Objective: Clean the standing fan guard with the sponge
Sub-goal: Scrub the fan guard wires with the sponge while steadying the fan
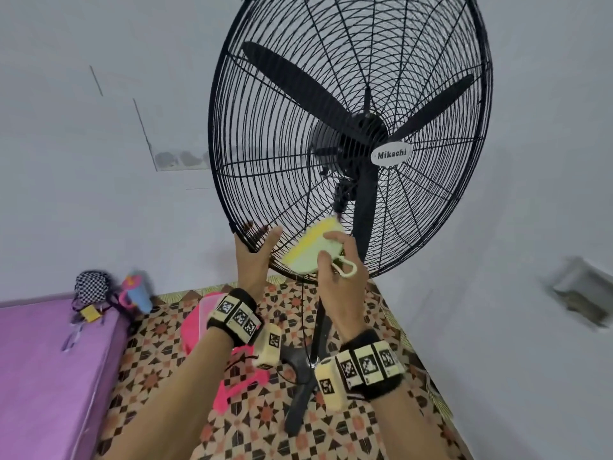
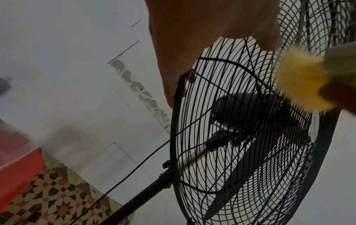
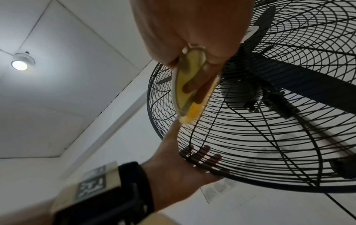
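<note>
The black wire fan guard (image 1: 265, 161) of the standing fan fills the upper middle of the head view, tilted toward me. My left hand (image 1: 260, 240) grips its lower-left rim, thumb in front and fingers (image 3: 200, 153) curled behind the wires. My right hand (image 1: 335, 257) holds a yellow and pale-green sponge (image 1: 311, 250) with a plastic loop (image 1: 346, 268), pressed on the guard's lower front just right of the left hand. In the left wrist view the sponge (image 2: 302, 82) touches the wires. In the right wrist view fingers wrap the sponge (image 3: 185, 85).
The fan's pole and cross base (image 1: 298, 376) stand on a patterned floor (image 1: 365, 426), with a cord hanging beside the pole. A pink plastic item (image 1: 199, 327) lies under my left wrist. A purple bed (image 1: 49, 360) fills the left; white walls stand behind and right.
</note>
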